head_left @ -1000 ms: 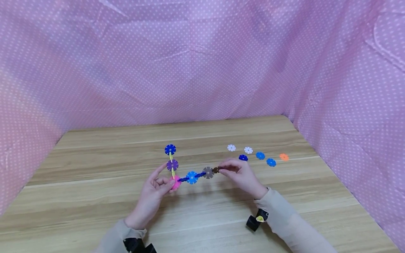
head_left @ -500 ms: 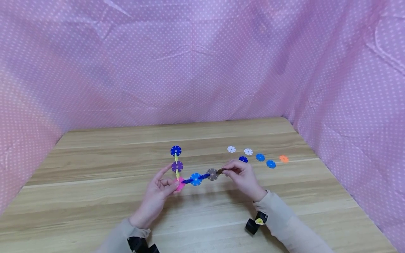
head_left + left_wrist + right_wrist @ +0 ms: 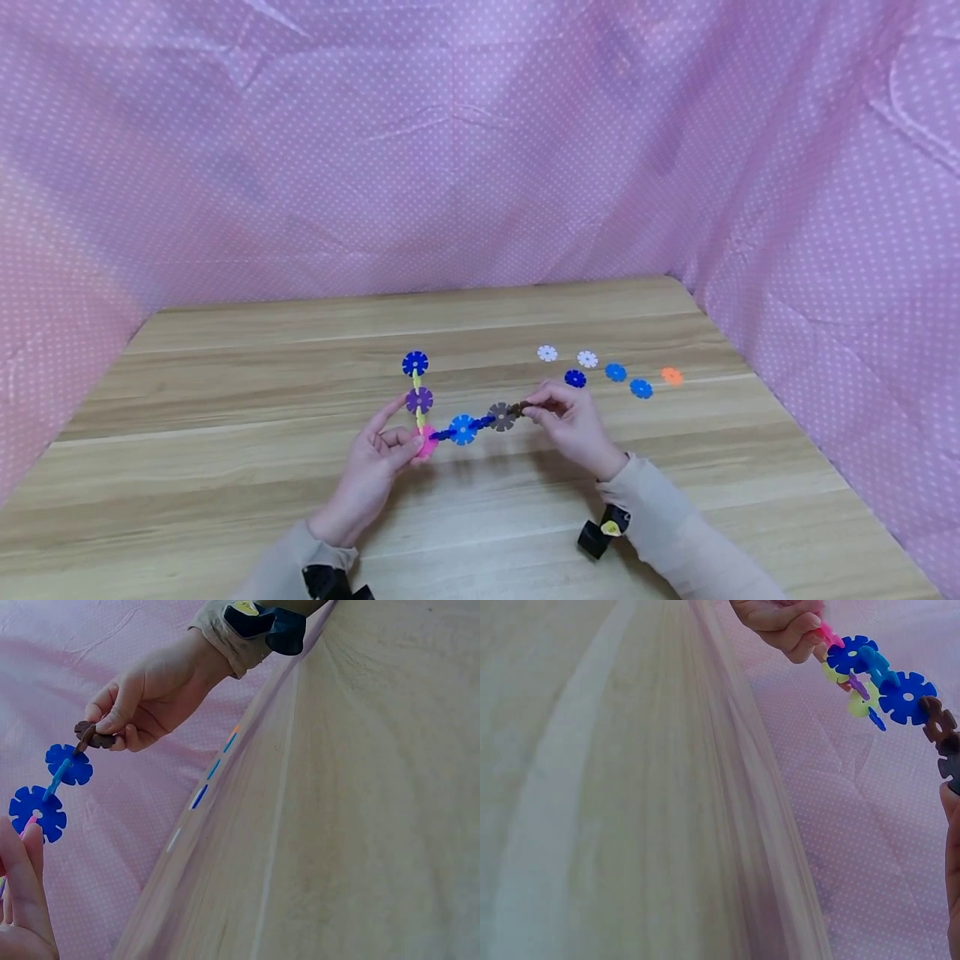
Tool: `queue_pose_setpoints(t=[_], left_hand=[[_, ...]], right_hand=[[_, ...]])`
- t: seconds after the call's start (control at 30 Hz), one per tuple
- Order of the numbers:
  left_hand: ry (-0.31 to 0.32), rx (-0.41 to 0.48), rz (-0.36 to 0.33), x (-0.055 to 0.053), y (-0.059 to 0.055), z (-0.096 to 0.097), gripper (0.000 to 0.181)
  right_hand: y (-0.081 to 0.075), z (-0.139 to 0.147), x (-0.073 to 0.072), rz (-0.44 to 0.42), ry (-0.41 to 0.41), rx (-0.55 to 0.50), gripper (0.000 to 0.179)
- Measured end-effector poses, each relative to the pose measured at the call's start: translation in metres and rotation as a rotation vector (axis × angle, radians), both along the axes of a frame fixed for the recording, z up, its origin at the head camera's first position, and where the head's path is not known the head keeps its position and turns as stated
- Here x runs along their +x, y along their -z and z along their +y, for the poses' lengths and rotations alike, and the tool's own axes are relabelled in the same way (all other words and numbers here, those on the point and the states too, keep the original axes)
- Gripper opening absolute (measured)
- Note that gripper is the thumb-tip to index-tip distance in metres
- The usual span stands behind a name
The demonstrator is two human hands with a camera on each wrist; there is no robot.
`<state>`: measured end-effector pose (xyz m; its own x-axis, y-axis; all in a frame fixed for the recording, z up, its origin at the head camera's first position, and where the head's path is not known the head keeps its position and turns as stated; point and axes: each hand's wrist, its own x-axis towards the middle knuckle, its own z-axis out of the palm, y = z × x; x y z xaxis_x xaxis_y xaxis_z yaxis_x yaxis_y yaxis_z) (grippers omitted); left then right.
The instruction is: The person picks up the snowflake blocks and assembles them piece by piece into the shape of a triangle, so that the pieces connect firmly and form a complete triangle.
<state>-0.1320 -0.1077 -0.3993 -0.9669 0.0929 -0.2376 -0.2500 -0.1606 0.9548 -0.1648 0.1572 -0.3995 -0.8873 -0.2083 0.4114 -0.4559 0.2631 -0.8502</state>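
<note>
An L-shaped chain of slotted snowflake discs hangs above the table between both hands. My left hand (image 3: pixel 367 475) pinches the pink disc (image 3: pixel 427 446) at the corner. From there, yellow discs link up to a purple disc (image 3: pixel 419 400) and a dark blue disc (image 3: pixel 415 363). Rightward run a light blue disc (image 3: pixel 462 430), dark blue discs seen edge-on, and a grey-brown disc (image 3: pixel 501 417). My right hand (image 3: pixel 577 429) pinches the dark brown disc (image 3: pixel 101 736) at the right end between thumb and fingers; its fingertips partly cover that disc.
Loose discs lie flat beyond my right hand: two white ones (image 3: pixel 587 358), a dark blue one (image 3: pixel 575 378), two blue ones (image 3: pixel 616 372) and an orange one (image 3: pixel 672 376). A pink dotted curtain (image 3: pixel 450 167) stands around the back and sides of the wooden table (image 3: pixel 262 375).
The left hand and the chain have shifted slightly right, then sunk a little. The right hand has moved slightly and keeps its pinch on the brown disc.
</note>
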Motion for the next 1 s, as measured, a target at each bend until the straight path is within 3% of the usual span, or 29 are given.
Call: queue_pose_setpoints(t=[0.27,0.5,0.57,0.67,0.8,1.0], left_hand=[[0.004,-0.02,0.011,-0.002,0.002,0.003,0.068],[0.124,-0.07,0.049,-0.005,0.005,-0.003,0.06],[0.131,-0.085,0.06,-0.007,0.006,-0.005,0.057],[0.098,-0.077,0.071,-0.013,0.009,-0.006,0.054],[0.053,-0.062,0.062,-0.024,0.012,-0.004,0.051],[0.093,-0.125,0.025,-0.04,0.017,0.007,0.053]], right_hand=[[-0.008,0.007,0.0,-0.12,-0.04,0.079,0.009],[-0.006,0.014,-0.001,-0.16,-0.053,0.106,0.008],[-0.005,0.017,-0.001,-0.16,-0.055,0.1,0.008],[-0.004,0.022,0.0,-0.162,-0.089,0.117,0.008],[-0.002,0.029,0.001,-0.166,-0.192,0.174,0.007],[0.001,0.038,0.0,-0.25,-0.298,0.249,0.007]])
